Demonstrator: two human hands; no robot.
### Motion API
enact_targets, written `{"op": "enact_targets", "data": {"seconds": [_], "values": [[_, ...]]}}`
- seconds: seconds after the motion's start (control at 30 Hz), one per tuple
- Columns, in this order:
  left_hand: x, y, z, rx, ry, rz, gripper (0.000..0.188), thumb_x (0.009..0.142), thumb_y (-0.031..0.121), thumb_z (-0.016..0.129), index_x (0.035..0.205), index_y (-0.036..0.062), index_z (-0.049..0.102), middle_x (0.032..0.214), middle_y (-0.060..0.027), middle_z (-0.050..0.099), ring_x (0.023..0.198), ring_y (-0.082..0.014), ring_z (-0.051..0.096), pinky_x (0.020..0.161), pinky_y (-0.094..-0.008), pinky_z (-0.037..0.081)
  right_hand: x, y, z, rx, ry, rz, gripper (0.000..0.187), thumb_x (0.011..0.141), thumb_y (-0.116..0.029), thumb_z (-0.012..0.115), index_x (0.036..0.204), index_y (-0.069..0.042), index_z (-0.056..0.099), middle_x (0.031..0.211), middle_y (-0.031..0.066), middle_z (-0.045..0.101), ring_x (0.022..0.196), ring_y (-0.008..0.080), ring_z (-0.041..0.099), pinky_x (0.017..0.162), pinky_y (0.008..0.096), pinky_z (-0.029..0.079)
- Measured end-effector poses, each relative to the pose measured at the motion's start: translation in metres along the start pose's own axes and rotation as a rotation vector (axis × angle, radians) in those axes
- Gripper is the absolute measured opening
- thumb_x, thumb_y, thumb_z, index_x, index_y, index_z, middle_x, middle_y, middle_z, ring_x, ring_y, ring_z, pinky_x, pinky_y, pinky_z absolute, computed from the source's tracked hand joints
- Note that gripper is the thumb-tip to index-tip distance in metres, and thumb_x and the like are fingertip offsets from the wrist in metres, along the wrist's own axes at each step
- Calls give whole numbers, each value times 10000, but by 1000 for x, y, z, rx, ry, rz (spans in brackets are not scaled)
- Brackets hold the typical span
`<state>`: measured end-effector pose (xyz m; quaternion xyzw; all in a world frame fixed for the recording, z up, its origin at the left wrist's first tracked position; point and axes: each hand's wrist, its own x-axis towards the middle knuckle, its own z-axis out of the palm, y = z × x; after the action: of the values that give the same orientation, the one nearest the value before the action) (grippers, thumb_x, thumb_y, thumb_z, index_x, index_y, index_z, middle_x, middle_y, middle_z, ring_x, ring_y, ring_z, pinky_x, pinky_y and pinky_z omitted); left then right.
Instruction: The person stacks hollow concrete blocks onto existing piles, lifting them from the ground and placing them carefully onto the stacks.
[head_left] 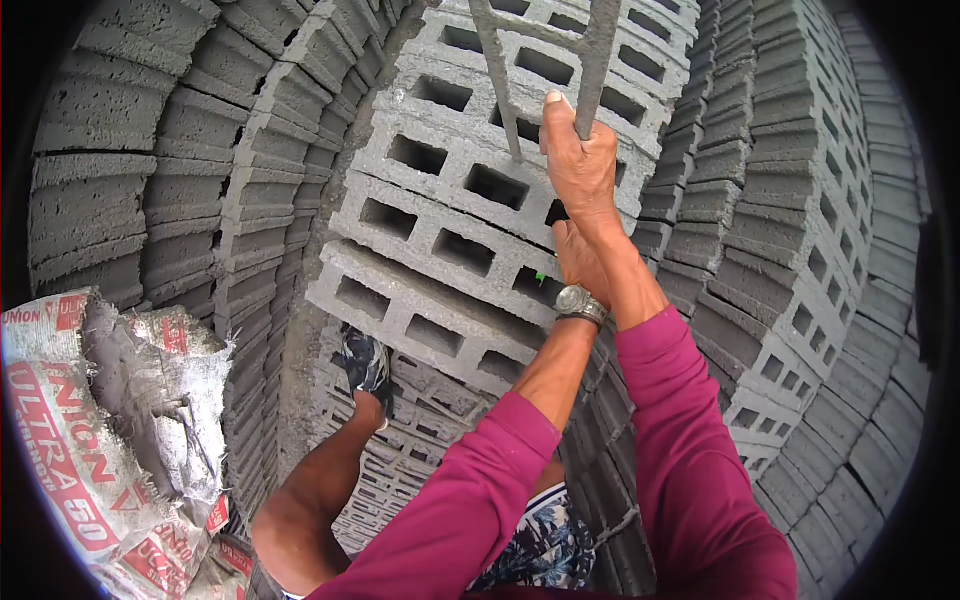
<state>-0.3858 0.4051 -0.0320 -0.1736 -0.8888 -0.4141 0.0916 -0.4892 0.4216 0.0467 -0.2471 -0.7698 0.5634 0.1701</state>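
My right hand (582,160) is closed round a rough grey metal bar (597,70), its thumb pointing away from me. A second, thinner metal bar (497,75) slants down beside it onto the hollow concrete blocks (440,130). Just below my right wrist, my left hand (582,265), with a watch on its wrist, is at the right end of a hollow concrete block (420,235). Its thumb lies against the block, while the other fingers are mostly hidden. Nearest me, another concrete block (385,325) sits with a gap behind it.
Stacked grey blocks (100,190) rise on the left, and more stacked blocks (770,270) line the right. Torn cement bags (80,440) lie at the lower left. My foot (365,360) is on lower blocks (400,470), close under the nearest block.
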Motion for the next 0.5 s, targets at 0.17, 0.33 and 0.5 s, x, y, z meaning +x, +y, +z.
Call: {"op": "enact_targets", "data": {"seconds": [0.17,0.33,0.5], "values": [[-1,-3,-17,181,-505,-124,310,792,387,679,807,78,693,732,-110,668,863,-265,570,805,-416,356,14,-95,-4,160,-15,-67,512,991,-344,574,597,-17,577,528,-8,493,537,85,476,521,309,390],[3,8,-16,256,-574,-131,390,777,382,700,814,-5,689,740,-120,684,893,-258,583,889,-401,361,40,-156,0,456,-169,-488,278,1015,-247,475,807,-68,518,630,0,420,468,104,333,472,288,287],[-12,3,7,71,-359,-92,417,790,390,704,889,-16,704,755,-97,685,905,-243,584,906,-401,358,23,-12,78,-45,-96,-186,598,954,-448,599,560,-5,521,476,15,392,522,124,408,486,359,355]]}}
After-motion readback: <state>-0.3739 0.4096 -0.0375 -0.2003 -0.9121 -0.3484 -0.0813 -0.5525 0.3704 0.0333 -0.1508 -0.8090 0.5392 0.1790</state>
